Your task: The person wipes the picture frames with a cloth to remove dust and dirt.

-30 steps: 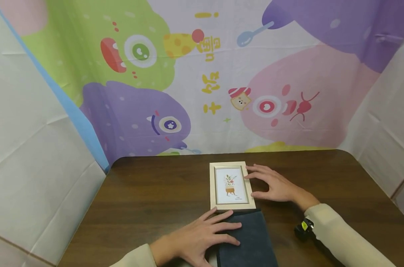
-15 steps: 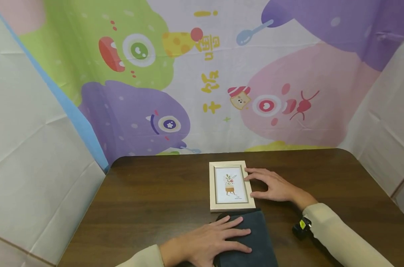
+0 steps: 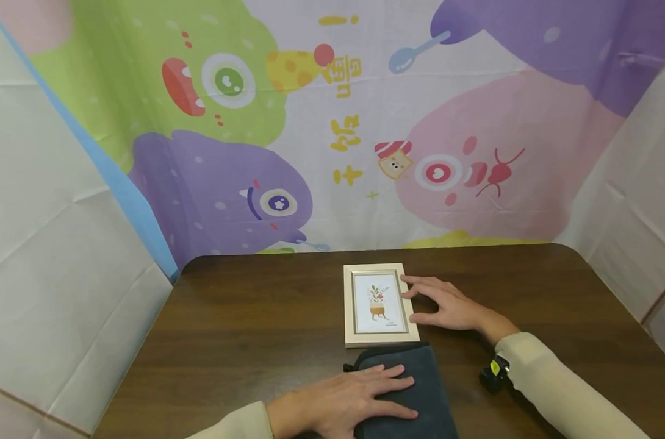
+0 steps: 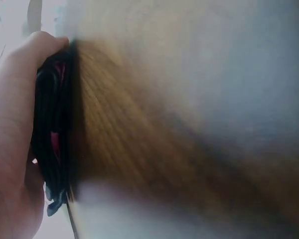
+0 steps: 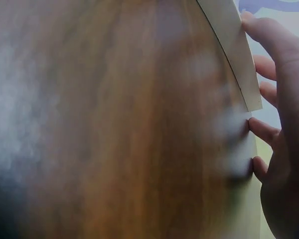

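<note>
A cream picture frame with a potted-plant print lies face up on the table. My right hand rests at its right side, fingertips and thumb touching the edge; the right wrist view shows them along the pale frame side. Just nearer than the frame is a dark blue cloth case with black edging, its near end out of view. Over its top my left hand lies flat with fingers spread. Side-on in the left wrist view, the case shows black layers and some pink inside.
The dark brown wooden table runs back to a cartoon-printed cloth. White panels stand at the left and right. A small black device hangs at my right wrist.
My left hand has slid right and a little toward me, further onto the case, uncovering its far left corner. My right hand stays at the frame's edge with barely any shift.
</note>
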Action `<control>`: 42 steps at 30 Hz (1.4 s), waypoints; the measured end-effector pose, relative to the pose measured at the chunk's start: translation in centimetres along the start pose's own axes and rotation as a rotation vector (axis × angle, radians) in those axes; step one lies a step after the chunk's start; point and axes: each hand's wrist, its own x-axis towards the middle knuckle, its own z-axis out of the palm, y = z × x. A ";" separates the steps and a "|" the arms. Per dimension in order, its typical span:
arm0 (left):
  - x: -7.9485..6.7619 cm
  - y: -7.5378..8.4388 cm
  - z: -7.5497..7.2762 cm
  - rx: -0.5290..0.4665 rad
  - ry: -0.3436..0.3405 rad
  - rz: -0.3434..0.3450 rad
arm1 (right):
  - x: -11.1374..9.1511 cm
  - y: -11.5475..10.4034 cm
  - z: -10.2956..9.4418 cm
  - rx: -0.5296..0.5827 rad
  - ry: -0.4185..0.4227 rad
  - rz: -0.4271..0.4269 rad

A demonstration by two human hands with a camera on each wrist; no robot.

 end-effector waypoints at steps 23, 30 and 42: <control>0.4 -0.1 0.4 0.019 0.086 0.004 | 0.0 0.6 0.8 0.112 0.020 0.061; 0.5 -0.2 0.4 0.067 0.099 0.005 | 0.1 0.5 0.8 0.114 0.014 0.064; 0.4 -0.1 -0.1 0.155 0.235 0.050 | 0.0 0.3 0.8 0.119 0.011 0.069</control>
